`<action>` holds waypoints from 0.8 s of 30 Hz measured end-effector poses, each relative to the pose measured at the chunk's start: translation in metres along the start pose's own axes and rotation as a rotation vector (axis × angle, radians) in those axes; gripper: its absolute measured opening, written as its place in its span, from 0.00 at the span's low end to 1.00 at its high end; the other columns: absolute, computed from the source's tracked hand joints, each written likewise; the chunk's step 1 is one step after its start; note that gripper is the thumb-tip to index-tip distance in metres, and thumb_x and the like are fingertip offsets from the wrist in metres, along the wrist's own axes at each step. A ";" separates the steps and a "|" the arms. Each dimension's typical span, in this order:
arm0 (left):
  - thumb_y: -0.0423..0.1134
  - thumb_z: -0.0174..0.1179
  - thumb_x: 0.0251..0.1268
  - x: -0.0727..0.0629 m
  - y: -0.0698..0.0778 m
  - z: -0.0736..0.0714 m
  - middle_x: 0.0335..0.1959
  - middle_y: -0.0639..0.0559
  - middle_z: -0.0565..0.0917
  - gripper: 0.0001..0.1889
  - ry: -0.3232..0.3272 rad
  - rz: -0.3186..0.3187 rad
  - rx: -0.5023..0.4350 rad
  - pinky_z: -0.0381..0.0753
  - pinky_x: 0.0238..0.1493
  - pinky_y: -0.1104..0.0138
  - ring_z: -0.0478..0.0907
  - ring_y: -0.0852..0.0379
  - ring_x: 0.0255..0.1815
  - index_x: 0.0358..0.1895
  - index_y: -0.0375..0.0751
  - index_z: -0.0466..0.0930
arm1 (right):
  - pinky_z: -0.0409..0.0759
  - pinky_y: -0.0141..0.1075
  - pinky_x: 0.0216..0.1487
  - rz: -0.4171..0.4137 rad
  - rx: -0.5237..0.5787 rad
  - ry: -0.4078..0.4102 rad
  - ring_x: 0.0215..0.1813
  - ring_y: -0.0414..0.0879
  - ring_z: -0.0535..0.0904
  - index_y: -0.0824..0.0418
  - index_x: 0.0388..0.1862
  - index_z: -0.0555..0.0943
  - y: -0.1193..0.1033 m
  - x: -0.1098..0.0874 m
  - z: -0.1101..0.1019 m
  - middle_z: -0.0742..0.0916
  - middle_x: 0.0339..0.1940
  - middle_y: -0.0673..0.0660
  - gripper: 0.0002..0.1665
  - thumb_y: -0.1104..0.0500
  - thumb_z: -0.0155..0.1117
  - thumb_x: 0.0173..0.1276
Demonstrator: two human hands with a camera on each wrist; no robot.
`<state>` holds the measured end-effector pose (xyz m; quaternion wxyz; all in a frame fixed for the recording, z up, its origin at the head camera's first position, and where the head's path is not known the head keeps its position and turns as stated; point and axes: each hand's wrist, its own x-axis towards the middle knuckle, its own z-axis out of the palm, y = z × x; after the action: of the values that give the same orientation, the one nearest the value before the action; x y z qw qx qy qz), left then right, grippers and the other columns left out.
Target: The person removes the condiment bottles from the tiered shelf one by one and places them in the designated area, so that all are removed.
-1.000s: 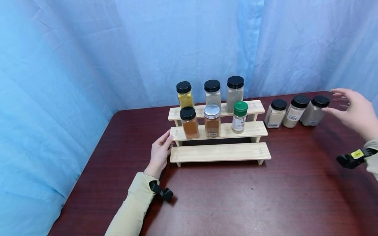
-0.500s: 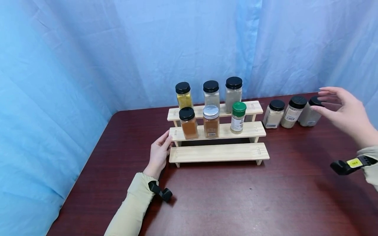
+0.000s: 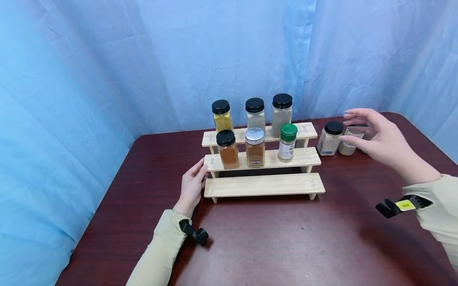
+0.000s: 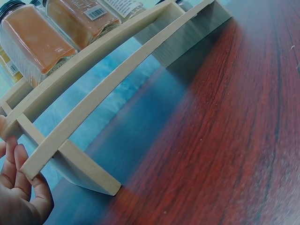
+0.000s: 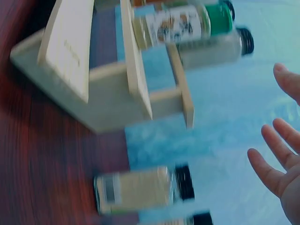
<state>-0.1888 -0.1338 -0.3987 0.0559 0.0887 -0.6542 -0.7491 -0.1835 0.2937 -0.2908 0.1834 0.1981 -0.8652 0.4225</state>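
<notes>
A three-tier wooden spice rack (image 3: 264, 186) stands on the table. My left hand (image 3: 192, 186) grips its left end at the middle tier; in the left wrist view the fingers (image 4: 21, 173) curl against the wood. Several spice jars stand on the upper two tiers, among them a green-capped jar (image 3: 287, 143) and a silver-lidded jar (image 3: 255, 147). My right hand (image 3: 381, 137), fingers spread and holding nothing, hovers over the jars right of the rack. A black-lidded jar of pale powder (image 3: 329, 140) is nearest its fingertips. Behind the hand, another jar (image 3: 346, 148) is partly hidden.
The rack's lowest tier is bare wood. Dark red tabletop (image 3: 257, 242) spreads in front of the rack. Blue curtains (image 3: 171, 63) hang behind and to the left of the table.
My right hand has moved left from beside the rightmost jar, across the loose jars, towards the one closest to the rack. My left hand stays on the rack.
</notes>
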 end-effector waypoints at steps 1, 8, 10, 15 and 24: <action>0.33 0.53 0.70 0.000 0.000 0.000 0.28 0.63 0.78 0.20 0.002 0.000 0.001 0.69 0.24 0.78 0.72 0.66 0.27 0.64 0.38 0.72 | 0.67 0.12 0.48 -0.011 0.010 -0.016 0.51 0.23 0.72 0.55 0.64 0.70 -0.003 0.001 0.004 0.74 0.53 0.35 0.35 0.73 0.66 0.58; 0.33 0.53 0.70 0.000 0.001 0.000 0.29 0.64 0.79 0.21 -0.002 -0.001 -0.003 0.70 0.26 0.78 0.71 0.67 0.27 0.64 0.37 0.71 | 0.69 0.15 0.51 -0.142 0.054 -0.057 0.54 0.25 0.72 0.64 0.63 0.69 -0.023 0.005 0.030 0.74 0.56 0.35 0.37 0.76 0.68 0.54; 0.33 0.53 0.70 0.000 0.000 0.000 0.29 0.64 0.79 0.21 0.001 -0.004 -0.003 0.71 0.26 0.78 0.71 0.68 0.27 0.64 0.37 0.71 | 0.70 0.16 0.52 -0.185 0.059 -0.045 0.54 0.26 0.72 0.67 0.62 0.70 -0.025 0.007 0.036 0.73 0.56 0.34 0.36 0.77 0.68 0.52; 0.33 0.53 0.70 0.000 0.000 -0.001 0.29 0.64 0.79 0.21 -0.002 -0.008 -0.005 0.70 0.25 0.78 0.72 0.67 0.27 0.65 0.38 0.71 | 0.71 0.18 0.53 -0.226 0.082 -0.024 0.53 0.29 0.73 0.71 0.59 0.71 -0.028 0.011 0.049 0.74 0.54 0.33 0.36 0.79 0.69 0.49; 0.33 0.53 0.70 -0.001 0.002 -0.001 0.28 0.64 0.79 0.21 -0.014 -0.001 -0.005 0.69 0.24 0.78 0.72 0.66 0.27 0.65 0.38 0.71 | 0.70 0.18 0.55 -0.166 0.148 -0.053 0.55 0.32 0.71 0.68 0.61 0.70 -0.031 0.015 0.072 0.76 0.55 0.52 0.35 0.76 0.68 0.53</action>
<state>-0.1875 -0.1352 -0.3973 0.0511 0.0835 -0.6527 -0.7512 -0.1914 0.2154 -0.3050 0.1795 0.2931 -0.8170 0.4630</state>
